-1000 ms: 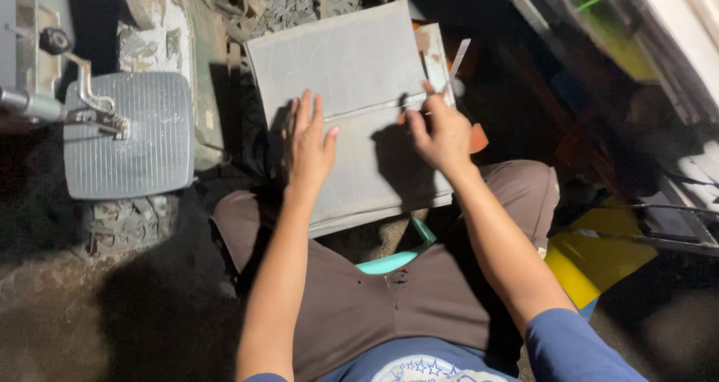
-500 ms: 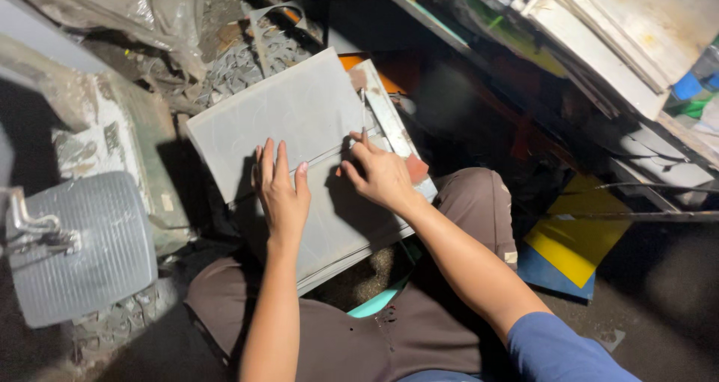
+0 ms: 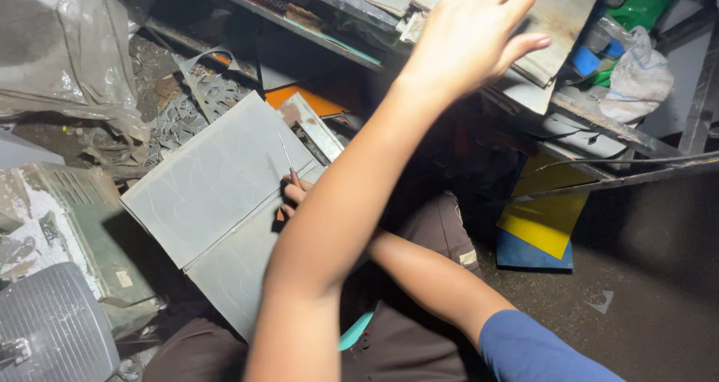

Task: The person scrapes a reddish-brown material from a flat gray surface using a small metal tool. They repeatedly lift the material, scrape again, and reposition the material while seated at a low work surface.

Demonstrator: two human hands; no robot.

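Cluttered shelves (image 3: 524, 105) and dusty ground are seen around a grey sheet (image 3: 217, 195) that is laid on the lap. The left hand (image 3: 479, 30) is raised toward the shelves, released, with fingers spread. The right hand (image 3: 293, 195) is mostly hidden at the sheet's right edge and is closed around a thin tool (image 3: 287, 156).
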